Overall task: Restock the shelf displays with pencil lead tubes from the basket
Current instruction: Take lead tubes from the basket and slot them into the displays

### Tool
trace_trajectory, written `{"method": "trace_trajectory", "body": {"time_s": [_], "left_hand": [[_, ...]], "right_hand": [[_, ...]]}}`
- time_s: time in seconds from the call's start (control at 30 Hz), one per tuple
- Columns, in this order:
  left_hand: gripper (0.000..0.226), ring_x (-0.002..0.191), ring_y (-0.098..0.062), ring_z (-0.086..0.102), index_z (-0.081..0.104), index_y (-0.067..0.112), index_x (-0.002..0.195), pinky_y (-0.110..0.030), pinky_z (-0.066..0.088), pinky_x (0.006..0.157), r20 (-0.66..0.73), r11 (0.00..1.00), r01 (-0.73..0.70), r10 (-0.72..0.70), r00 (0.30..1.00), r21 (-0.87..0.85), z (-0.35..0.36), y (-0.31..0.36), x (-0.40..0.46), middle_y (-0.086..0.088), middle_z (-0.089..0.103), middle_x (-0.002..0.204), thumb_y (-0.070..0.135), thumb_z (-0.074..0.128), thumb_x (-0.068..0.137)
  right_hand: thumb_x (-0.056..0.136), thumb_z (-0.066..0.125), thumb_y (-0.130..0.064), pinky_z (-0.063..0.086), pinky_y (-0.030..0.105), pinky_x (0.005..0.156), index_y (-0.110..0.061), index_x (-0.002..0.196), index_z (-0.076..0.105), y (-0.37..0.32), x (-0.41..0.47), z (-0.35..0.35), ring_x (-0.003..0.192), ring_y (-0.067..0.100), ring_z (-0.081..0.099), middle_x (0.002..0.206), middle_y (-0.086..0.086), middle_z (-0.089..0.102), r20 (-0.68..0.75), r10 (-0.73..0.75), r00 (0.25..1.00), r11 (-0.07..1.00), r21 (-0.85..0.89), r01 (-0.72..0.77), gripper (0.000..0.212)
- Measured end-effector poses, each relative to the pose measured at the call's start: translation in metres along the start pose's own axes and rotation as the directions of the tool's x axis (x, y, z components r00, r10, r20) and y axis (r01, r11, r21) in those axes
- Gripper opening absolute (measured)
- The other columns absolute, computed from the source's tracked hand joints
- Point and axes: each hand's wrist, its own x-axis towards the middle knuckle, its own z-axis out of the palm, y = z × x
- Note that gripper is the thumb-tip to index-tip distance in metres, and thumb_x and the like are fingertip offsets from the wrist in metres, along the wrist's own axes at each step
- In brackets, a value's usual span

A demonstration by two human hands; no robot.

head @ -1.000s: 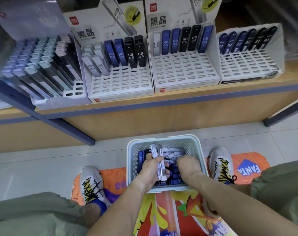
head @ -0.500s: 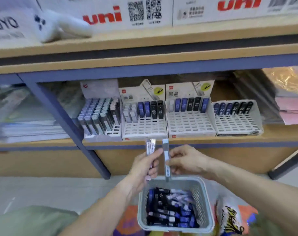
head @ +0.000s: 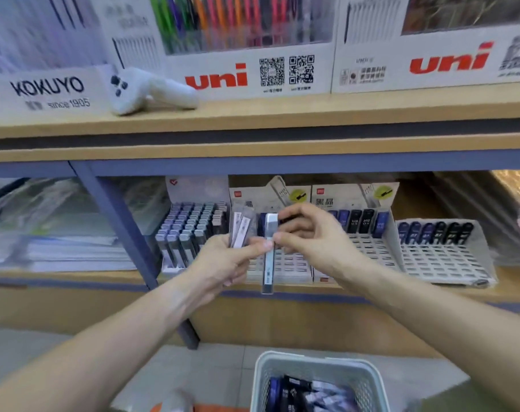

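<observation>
In front of a stationery shelf [head: 252, 285], a person's right hand [head: 309, 242] pinches 1 pale lead tube [head: 269, 257] near its middle, fingers curled round it, the tube hanging upright just before the second display tray [head: 282, 269]. The left hand [head: 223, 263] grips a small fan of spare tubes [head: 240, 231], its thumb touching the hanging tube. More tubes lie in the basket [head: 318, 364] on the floor below. The light pinch could let the tube twist or slip and drop to the floor or back into the basket; crowded hands might knock the spares loose, and with several similar trays, a tube could land in the wrong slot.
</observation>
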Motion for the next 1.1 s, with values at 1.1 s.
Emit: {"method": "trace_trajectory", "body": {"time_s": [1.1], "left_hand": [[0.03,0.048,-0.018,0.049,0.063,-0.003,0.114,-0.027,0.04,0.046,-0.283,0.955,0.069,-0.154,0.947,-0.289,-0.065,-0.019,-0.009,-0.007,0.065,0.069,0.015,0.04,0.109]], "right_hand": [[0.086,0.079,-0.013,0.061,0.049,0.083,-0.028,0.109,0.061,0.032,0.058,0.088,0.083,0.022,0.073,0.083,0.005,0.073,-0.154,-0.093,0.984,0.991,0.085,0.107,0.033]]}}
